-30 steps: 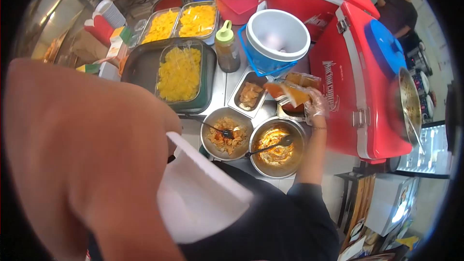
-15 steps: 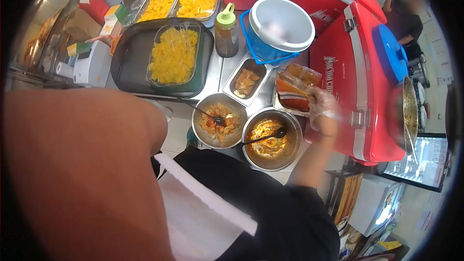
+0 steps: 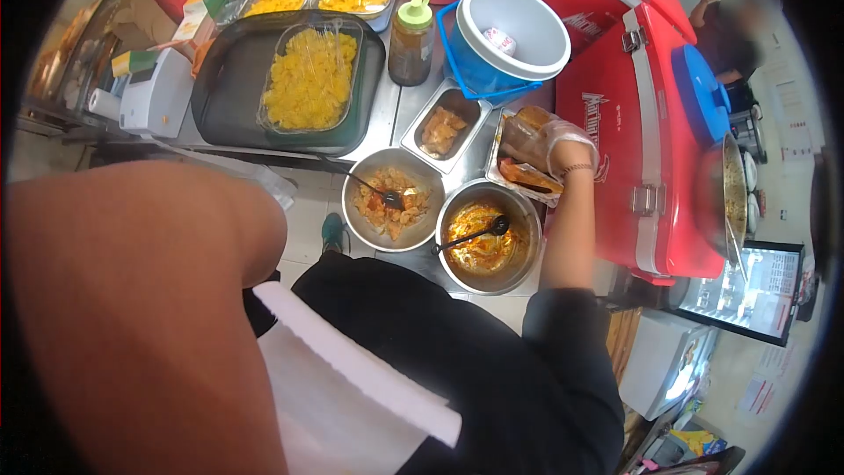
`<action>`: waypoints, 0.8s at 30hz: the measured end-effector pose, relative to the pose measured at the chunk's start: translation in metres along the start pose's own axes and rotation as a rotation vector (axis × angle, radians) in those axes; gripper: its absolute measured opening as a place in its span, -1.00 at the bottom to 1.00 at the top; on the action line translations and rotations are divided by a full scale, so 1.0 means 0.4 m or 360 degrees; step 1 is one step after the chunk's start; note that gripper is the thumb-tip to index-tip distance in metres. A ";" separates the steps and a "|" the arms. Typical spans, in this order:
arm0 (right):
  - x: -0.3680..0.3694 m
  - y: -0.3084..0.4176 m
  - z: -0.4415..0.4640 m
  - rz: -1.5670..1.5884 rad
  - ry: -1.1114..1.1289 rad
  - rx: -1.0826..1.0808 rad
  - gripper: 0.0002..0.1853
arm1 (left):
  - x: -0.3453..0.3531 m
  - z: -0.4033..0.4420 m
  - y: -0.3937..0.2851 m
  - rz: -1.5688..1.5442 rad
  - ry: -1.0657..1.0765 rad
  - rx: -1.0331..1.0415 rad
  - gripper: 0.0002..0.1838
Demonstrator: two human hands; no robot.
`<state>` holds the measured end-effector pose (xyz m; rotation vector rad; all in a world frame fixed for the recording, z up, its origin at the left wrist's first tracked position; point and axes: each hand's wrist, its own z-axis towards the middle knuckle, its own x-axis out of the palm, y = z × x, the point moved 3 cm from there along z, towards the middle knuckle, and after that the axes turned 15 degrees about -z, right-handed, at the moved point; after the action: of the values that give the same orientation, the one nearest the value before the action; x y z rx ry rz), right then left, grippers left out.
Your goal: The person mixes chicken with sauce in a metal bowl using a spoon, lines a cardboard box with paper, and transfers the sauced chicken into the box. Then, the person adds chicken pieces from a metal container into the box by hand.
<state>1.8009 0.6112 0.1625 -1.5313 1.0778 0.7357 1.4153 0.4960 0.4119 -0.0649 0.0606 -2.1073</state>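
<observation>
My right hand (image 3: pixel 567 145), in a clear plastic glove, is over a metal tray (image 3: pixel 554 200) of brown and orange food pieces. Its fingers curl down among them; what they grip is hard to make out. Left of the tray stands a small metal pan (image 3: pixel 409 142) with pale meat. Nearer are a bowl of chopped food (image 3: pixel 387 193) and a bowl of orange sauce (image 3: pixel 482 242), each with a black spoon. A blurred bare arm (image 3: pixel 141 299) fills the left side, close to the camera; my left hand is not in view.
A blue bucket (image 3: pixel 479 70) and a green-capped bottle (image 3: pixel 411 44) stand behind the pans. Yellow food fills a covered container (image 3: pixel 309 79) on a dark tray. Red coolers (image 3: pixel 615 141) border the right side. A person (image 3: pixel 730 31) stands beyond. White paper (image 3: pixel 352 387) lies across the front.
My right hand has moved in over the tray, and the orange piece lifted earlier now lies lower in it. The view has shifted slightly; the bowls appear higher in it.
</observation>
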 end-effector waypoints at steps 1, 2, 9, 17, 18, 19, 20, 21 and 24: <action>0.055 -0.014 0.032 -0.0093 -0.0071 -0.0049 -0.70 | 0.013 -0.004 -0.002 0.0001 0.0013 0.0001 -0.84; 0.048 -0.002 0.028 -0.0181 -0.0136 -0.0103 -0.71 | 0.020 -0.009 -0.002 -0.0001 0.0015 0.0013 -0.84; 0.086 -0.028 -0.030 0.0335 -0.0222 0.0023 -0.79 | 0.061 -0.009 -0.017 0.0060 0.0034 0.0046 -0.83; 0.227 -0.054 -0.015 0.0894 -0.0384 0.0160 -0.73 | 0.090 -0.025 -0.026 0.0054 0.0074 0.0110 -0.82; 0.199 -0.042 -0.032 0.0850 -0.0283 0.0199 -0.73 | 0.098 -0.031 -0.026 0.0052 0.0073 0.0114 -0.82; 0.164 -0.029 -0.052 0.0802 -0.0180 0.0235 -0.73 | 0.101 -0.027 -0.025 0.0048 0.0072 0.0115 -0.81; 0.155 -0.012 -0.052 0.0700 -0.0160 0.0200 -0.73 | 0.103 -0.025 -0.024 0.0057 0.0062 0.0114 -0.81; 0.151 -0.003 -0.045 0.0599 -0.0141 0.0171 -0.73 | 0.106 -0.025 -0.024 0.0050 0.0062 0.0113 -0.81; 0.166 -0.016 -0.017 0.0577 -0.0123 0.0186 -0.74 | 0.122 -0.027 -0.020 0.0027 0.0084 0.0125 -0.81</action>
<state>1.8328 0.5880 0.1080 -1.2116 1.3338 0.9520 1.3825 0.4584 0.4028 0.0378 0.0100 -2.0924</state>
